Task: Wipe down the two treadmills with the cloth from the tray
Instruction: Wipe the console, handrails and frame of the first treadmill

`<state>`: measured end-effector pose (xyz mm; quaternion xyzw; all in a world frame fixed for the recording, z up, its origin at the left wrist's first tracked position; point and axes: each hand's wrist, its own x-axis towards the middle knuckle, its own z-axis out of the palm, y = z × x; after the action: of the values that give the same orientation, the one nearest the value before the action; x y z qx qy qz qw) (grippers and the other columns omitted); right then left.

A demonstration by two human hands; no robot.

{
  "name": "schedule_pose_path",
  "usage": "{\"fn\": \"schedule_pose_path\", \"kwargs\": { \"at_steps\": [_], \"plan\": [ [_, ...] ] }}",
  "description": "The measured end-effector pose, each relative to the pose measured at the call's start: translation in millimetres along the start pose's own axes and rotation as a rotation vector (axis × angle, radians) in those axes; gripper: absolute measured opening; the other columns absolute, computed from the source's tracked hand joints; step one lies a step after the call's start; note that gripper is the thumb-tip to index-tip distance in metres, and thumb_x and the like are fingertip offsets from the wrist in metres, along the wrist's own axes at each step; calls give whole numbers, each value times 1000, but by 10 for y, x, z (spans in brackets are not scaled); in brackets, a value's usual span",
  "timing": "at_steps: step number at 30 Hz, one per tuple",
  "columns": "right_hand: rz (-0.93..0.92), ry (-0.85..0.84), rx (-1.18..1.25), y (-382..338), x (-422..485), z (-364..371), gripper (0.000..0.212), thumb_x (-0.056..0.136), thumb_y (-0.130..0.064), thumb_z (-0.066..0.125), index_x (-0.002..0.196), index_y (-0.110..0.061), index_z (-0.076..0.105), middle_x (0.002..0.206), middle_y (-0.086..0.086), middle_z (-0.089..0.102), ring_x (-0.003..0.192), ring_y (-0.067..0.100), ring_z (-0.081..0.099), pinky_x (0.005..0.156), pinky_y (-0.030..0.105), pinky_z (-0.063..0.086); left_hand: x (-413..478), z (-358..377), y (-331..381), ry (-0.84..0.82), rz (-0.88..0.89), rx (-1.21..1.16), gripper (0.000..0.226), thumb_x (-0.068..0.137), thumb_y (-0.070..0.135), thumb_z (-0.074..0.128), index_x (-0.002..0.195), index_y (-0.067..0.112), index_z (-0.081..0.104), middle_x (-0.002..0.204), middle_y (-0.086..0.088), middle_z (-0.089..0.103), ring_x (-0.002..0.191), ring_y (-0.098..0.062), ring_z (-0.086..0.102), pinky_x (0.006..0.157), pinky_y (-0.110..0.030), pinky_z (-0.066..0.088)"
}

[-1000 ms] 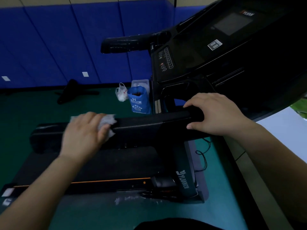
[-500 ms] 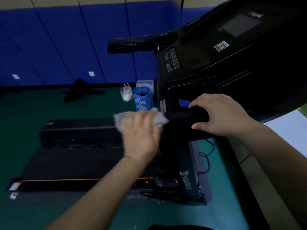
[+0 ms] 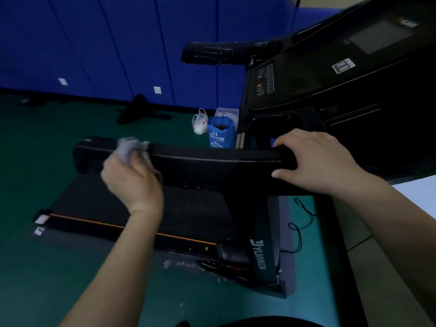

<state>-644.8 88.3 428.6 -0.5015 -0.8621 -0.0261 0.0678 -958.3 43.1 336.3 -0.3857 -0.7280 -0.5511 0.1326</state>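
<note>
A black treadmill fills the view: its near handrail point(image 3: 200, 164) runs left to right, the console point(image 3: 330, 74) rises at the upper right, and the belt deck point(image 3: 118, 208) lies below. My left hand point(image 3: 132, 182) presses a crumpled grey cloth point(image 3: 132, 147) against the handrail near its left end; the hand and cloth are blurred by motion. At the handrail's right end, close to the console, my right hand point(image 3: 318, 161) is wrapped over the bar. A second handrail point(image 3: 217, 54) sticks out at the far side.
A blue bag point(image 3: 220, 135), a white plastic bag point(image 3: 200, 123) and a clear box point(image 3: 226, 112) stand on the green floor by the blue padded wall. A black object point(image 3: 139, 110) lies further left. A black cable point(image 3: 299, 223) loops beside the treadmill base. A white surface point(image 3: 420, 197) borders the right edge.
My left hand slid the cloth right along the handrail, up close to my right hand, then back left toward the rail's end. The right hand kept its grip.
</note>
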Motion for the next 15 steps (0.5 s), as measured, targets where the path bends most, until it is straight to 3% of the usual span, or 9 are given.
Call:
{"fn": "schedule_pose_path", "kwargs": {
  "at_steps": [3,5,7,10,12,14,15],
  "plan": [
    [-7,-2,-6,-7,1,5,61,78,-59,63,130,-32,45,129,-9,50,123,17,46,108,36,28,-316,31,122,222,-469,-267,45,97,32,32,122,1,55,117,-24,55,112,-37,51,101,-40,36],
    [-11,1,-12,-16,-2,5,62,78,-59,63,131,-32,45,130,-8,50,123,18,46,108,37,29,-639,253,293,194,-506,-385,55,96,45,30,128,5,51,119,-30,51,113,-44,49,103,-48,36],
    [-19,4,-21,-18,-3,10,62,79,-58,63,131,-30,45,130,-7,51,122,19,47,107,38,29,-863,516,599,110,-544,-414,60,96,47,30,139,7,40,137,-30,38,128,-45,36,111,-50,27],
    [-40,6,-39,-10,-10,29,61,79,-57,62,131,-29,45,129,-6,51,121,19,49,107,39,30,-1001,772,1016,111,-684,-457,55,102,29,31,152,16,12,159,-11,4,146,-25,3,117,-39,7],
    [-47,5,-53,-1,-13,43,61,79,-57,61,131,-28,45,129,-6,51,120,19,49,108,40,30,-1165,842,1146,124,-647,-458,55,102,24,33,152,18,9,160,-5,1,147,-19,0,117,-29,4],
    [-47,4,-60,1,-12,49,61,79,-57,60,130,-28,45,128,-6,52,120,19,49,108,39,30,-1436,838,1235,71,-503,-448,56,101,25,32,152,19,9,160,-3,-1,147,-16,-2,116,-19,0],
    [-47,7,-59,0,-8,48,61,79,-57,60,130,-29,45,127,-6,52,119,19,50,108,39,30,-1580,850,1270,25,-408,-448,55,102,30,29,152,20,8,160,-2,-2,147,-15,-3,117,-20,0]
  ]
}}
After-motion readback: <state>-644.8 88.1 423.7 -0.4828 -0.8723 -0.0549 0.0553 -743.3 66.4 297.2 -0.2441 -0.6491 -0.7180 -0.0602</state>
